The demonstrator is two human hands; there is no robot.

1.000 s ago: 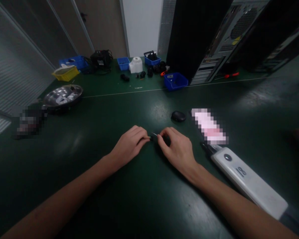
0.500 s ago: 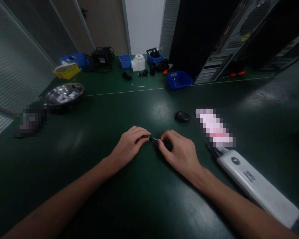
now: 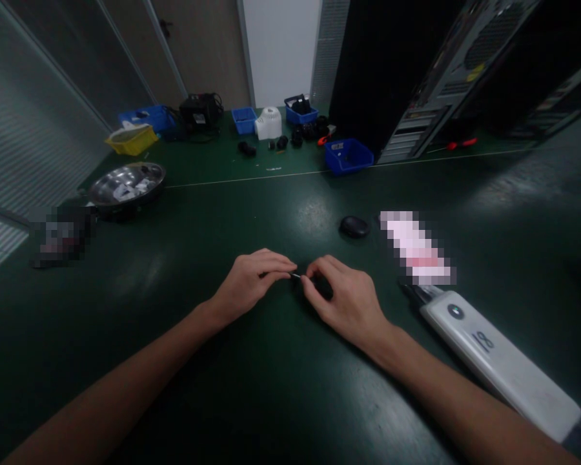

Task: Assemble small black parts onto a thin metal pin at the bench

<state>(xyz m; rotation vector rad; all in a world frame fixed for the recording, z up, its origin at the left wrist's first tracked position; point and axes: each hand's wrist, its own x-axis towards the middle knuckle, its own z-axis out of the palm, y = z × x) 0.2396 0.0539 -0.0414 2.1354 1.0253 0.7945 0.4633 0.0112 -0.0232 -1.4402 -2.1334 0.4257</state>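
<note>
Close together over the green tabletop [image 3: 252,368], my two hands meet near the middle of the view. A thin, silvery metal shaft [image 3: 295,276] bridges the small gap between them. My left hand [image 3: 252,281] is closed, its thumb and fingers pinching the left end of a slim piece that bears this shaft; the fingers cover most of it. On the other side, my right hand [image 3: 346,290] is curled shut, thumb and index finger at the shaft's right end. Shadow fills the hollow of the right palm, and I cannot make out what else is in it.
A black computer mouse [image 3: 354,226] lies beyond my right hand. Right of it are a blurred-out phone-like screen [image 3: 419,248] and a white device [image 3: 503,361] marked 18. A metal bowl [image 3: 126,184], a yellow bin [image 3: 133,140] and a blue bin [image 3: 348,157] stand farther back.
The hands have drawn slightly closer together, and less of the shaft shows. The dark greenish piece seen before at my left fingertips is now mostly covered. The camera has shifted slightly.
</note>
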